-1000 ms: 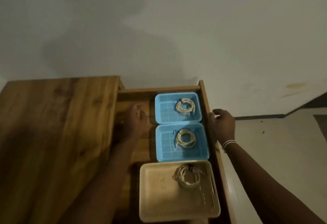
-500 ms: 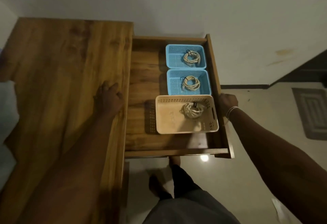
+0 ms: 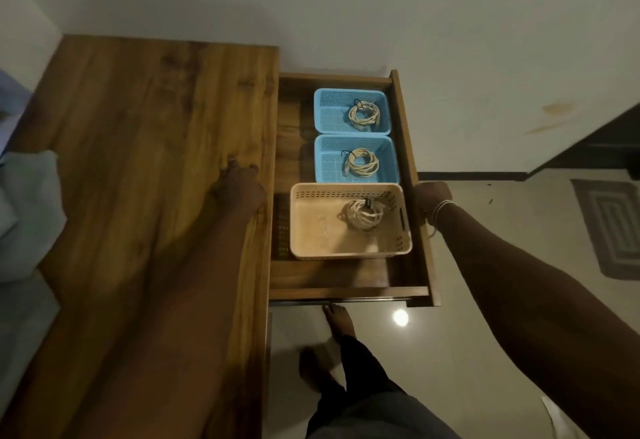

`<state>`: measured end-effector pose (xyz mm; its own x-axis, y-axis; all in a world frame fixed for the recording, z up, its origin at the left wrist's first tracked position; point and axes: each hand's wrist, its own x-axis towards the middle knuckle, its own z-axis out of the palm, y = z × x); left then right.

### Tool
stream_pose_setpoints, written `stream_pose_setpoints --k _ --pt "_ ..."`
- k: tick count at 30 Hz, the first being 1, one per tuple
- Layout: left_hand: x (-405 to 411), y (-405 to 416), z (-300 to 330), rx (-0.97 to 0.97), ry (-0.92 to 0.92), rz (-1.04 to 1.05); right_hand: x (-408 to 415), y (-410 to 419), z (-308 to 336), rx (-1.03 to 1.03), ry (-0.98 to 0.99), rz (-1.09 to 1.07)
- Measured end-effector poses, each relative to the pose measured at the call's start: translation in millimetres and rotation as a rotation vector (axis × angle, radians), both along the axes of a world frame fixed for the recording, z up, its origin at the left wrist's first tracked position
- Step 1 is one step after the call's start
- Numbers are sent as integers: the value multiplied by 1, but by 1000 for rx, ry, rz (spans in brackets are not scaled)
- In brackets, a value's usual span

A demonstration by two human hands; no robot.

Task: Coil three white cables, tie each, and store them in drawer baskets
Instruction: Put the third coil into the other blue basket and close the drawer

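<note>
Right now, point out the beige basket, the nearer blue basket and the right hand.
beige basket [image 3: 311, 230], head view, bare floor left of its coil.
nearer blue basket [image 3: 329, 161], head view, mesh floor left of its coil.
right hand [image 3: 433, 196], head view, back of hand at the drawer side.

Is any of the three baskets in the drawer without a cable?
No: the far blue basket, the near blue basket and the beige basket each hold one coiled cable.

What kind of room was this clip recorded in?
Most likely a room in a home, not a workshop: a wooden desk with an open drawer against a plain wall, a tiled floor, a woven mat, and what may be bedding at the left edge.
</note>
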<state>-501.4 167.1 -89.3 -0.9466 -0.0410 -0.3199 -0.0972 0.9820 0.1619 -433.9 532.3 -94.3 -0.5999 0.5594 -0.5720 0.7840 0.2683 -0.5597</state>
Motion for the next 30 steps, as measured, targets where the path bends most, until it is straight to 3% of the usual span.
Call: stream_pose_setpoints --k 4,9,13,30 --pt "3 2 2 -43 -5 -18 -9 -35 0 -144 62 15" --pt "3 -3 -3 42 35 4 -22 -86 9 -378 98 41" --pt "3 0 0 -26 -5 -1 -33 -124 4 -497 113 88" --pt "9 6 11 41 -14 74 -54 -242 -1 -750 74 126"
